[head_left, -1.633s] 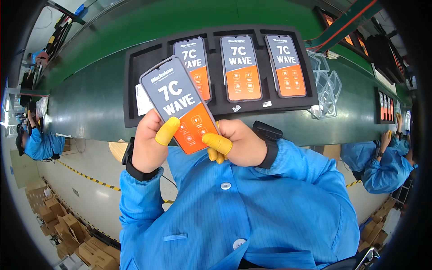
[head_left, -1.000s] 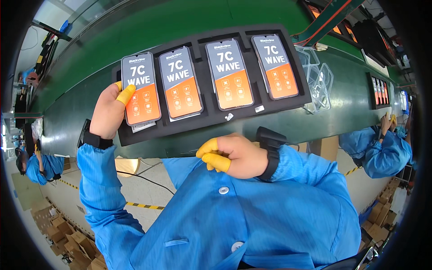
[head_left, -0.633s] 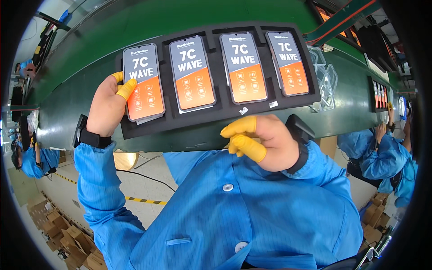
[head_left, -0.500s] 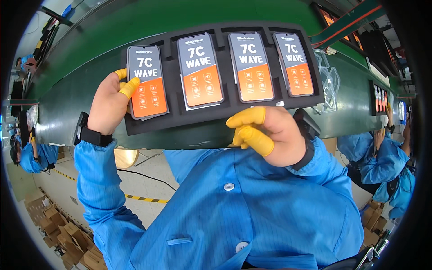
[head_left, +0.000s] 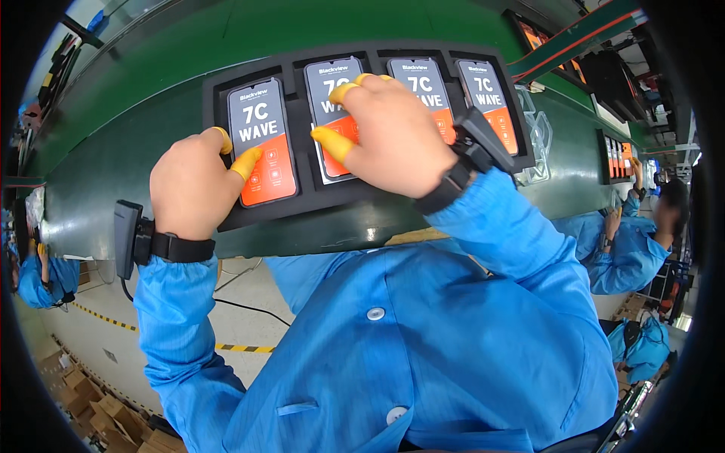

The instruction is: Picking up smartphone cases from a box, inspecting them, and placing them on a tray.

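Four-pocket black foam tray aside, its pockets hold several smartphones with grey-and-orange printed front films; the black foam tray (head_left: 298,124) lies on the bench before me. My left hand (head_left: 192,181) is closed on the leftmost smartphone (head_left: 276,162), thumb on its face, fingers at its left edge. My right hand (head_left: 400,136) is closed over the second smartphone (head_left: 321,84), thumb by its left edge. That hand partly covers the third smartphone (head_left: 418,78). The fourth smartphone (head_left: 483,90) lies beyond my right wrist. Yellow finger cots cover several fingertips.
The green bench (head_left: 302,240) runs across. Clear plastic pieces (head_left: 538,143) lie right of the tray. A slanted green rail (head_left: 578,45) stands at the back right. Another tray of phones (head_left: 615,155) and a co-worker in blue (head_left: 630,249) are farther right.
My right hand has moved from the tray's front edge up and left onto the second smartphone. My left hand stays at the leftmost one, which looks tilted slightly more.
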`<state>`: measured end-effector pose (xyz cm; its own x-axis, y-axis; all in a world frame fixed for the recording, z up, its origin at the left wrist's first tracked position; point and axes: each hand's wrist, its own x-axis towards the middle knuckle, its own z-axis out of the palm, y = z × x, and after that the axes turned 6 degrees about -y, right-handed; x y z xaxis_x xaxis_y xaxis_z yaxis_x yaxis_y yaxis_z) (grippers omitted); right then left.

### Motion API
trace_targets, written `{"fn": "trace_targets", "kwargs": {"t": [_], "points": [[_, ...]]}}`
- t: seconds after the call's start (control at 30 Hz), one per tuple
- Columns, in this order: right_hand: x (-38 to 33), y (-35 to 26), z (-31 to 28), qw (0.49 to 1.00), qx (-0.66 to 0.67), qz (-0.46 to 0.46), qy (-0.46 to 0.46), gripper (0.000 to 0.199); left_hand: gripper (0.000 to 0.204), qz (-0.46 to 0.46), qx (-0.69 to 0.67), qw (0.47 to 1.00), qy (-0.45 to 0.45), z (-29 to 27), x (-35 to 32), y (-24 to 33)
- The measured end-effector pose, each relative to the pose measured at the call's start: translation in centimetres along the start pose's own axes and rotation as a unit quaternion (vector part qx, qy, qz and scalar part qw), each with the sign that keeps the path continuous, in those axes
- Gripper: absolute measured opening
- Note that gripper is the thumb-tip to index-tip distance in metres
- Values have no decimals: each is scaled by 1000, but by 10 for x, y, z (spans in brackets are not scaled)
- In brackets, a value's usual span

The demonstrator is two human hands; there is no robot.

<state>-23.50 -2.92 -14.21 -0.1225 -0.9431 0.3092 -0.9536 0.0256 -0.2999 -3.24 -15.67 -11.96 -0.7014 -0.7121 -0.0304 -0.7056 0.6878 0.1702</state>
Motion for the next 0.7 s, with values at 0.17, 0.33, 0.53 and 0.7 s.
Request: {"fn": "trace_targets", "kwargs": {"t": [0.17,0.33,0.53,0.7], "points": [[27,-15,17,990,-95,82,-58,44,27,-28,-174,975,132,22,-14,-14],[32,-7,12,990,-48,112,-71,45,30,-38,-253,941,223,48,-32,-17],[25,12,-23,951,213,214,-69,46,28,-28,-306,920,243,66,-41,-23],[3,38,-17,913,344,219,-8,34,26,-18,-324,915,241,69,-41,-23]]}}
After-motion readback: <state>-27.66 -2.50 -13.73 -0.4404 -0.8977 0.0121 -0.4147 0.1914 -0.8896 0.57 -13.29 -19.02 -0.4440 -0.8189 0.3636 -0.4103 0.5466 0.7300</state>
